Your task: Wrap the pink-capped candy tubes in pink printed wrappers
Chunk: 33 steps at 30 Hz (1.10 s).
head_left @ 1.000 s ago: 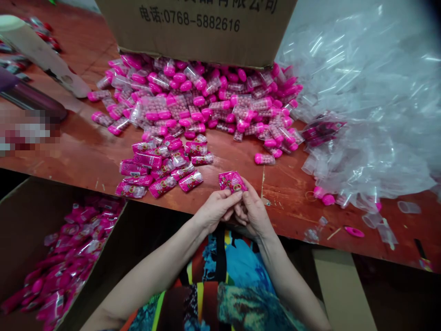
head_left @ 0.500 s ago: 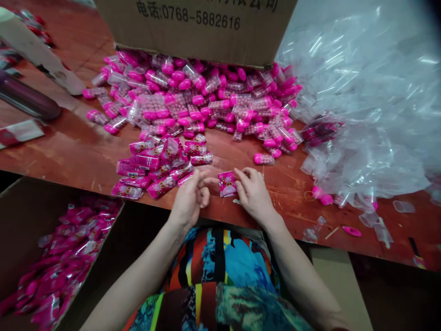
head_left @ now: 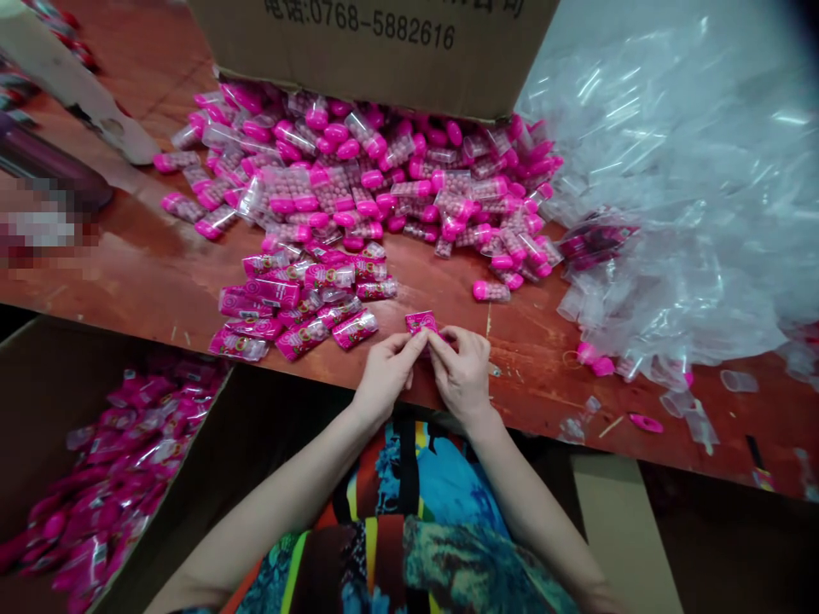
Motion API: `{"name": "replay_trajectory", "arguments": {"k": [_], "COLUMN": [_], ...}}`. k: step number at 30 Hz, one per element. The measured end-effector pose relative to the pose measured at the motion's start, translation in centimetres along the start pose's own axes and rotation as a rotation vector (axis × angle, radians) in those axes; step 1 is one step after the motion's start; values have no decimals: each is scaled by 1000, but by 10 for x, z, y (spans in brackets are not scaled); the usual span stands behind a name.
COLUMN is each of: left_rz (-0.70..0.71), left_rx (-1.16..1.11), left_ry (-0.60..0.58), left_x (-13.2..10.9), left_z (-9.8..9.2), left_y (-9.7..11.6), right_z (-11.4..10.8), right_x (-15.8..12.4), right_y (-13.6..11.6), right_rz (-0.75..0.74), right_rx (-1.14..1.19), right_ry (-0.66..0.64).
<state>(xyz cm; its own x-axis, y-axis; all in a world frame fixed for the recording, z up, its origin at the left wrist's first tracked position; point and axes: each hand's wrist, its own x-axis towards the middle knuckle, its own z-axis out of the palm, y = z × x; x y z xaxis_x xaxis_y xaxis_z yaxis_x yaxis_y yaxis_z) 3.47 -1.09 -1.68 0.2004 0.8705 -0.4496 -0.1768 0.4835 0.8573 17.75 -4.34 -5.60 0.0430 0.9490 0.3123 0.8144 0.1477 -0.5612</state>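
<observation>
At the table's front edge, a small pink printed label sleeve point(head_left: 420, 321) is pinched between both hands. Fingertips of my left hand point(head_left: 386, 375) grip its near left part. My right hand point(head_left: 463, 367) closes on the near right part, its thumb meeting the left thumb. The sleeve's lower portion is hidden behind the fingers. To the left of my hands lie several labelled candy tubes point(head_left: 303, 338), wrapped in the same pink print. A single unlabelled tube with a pink cap point(head_left: 491, 292) rests beyond my right hand.
A large pile of pink-capped candy tubes point(head_left: 345, 188) spreads before a cardboard box point(head_left: 384, 60). Clear plastic bags point(head_left: 678, 188) heap at right. Below left, an open carton point(head_left: 205, 435) holds wrapped tubes. A purple bottle point(head_left: 51, 162) lies at far left on the red table point(head_left: 159, 290).
My left hand has moved right and taken hold of the label sleeve, thumbs now together. The right hand has shifted slightly toward my body. One labelled tube formerly behind the left hand is uncovered.
</observation>
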Motion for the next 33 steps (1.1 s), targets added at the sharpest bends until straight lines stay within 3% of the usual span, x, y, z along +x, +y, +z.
{"name": "replay_trajectory", "arguments": {"k": [2, 5, 7, 12, 15, 19, 22, 29, 33], "left_rz": [30, 72, 73, 91, 112, -21, -81, 9, 45], "left_rx": [-39, -27, 22, 144, 116, 66, 9, 77, 99], "left_ry": [11, 30, 10, 21, 3, -129, -82, -40, -44], "left_x": [0, 1, 3, 10, 11, 12, 14, 13, 11], "left_z": [5, 9, 9, 12, 13, 13, 13, 18, 20], "left_y": [3, 4, 1, -7, -6, -4, -7, -6, -4], "right_z": [-3, -5, -6, -7, -8, -9, -9, -9, -12], "right_x": [2, 6, 8, 12, 13, 13, 9, 6, 8], "right_y": [-6, -14, -16, -8, -2, -1, -4, -3, 2], "right_rz": [79, 310, 412, 496, 552, 581, 556, 531, 596], "right_rx": [218, 622, 754, 811, 906, 965, 962, 888, 1011], "right_ry": [9, 56, 89, 199, 151, 98, 110, 187, 125]}}
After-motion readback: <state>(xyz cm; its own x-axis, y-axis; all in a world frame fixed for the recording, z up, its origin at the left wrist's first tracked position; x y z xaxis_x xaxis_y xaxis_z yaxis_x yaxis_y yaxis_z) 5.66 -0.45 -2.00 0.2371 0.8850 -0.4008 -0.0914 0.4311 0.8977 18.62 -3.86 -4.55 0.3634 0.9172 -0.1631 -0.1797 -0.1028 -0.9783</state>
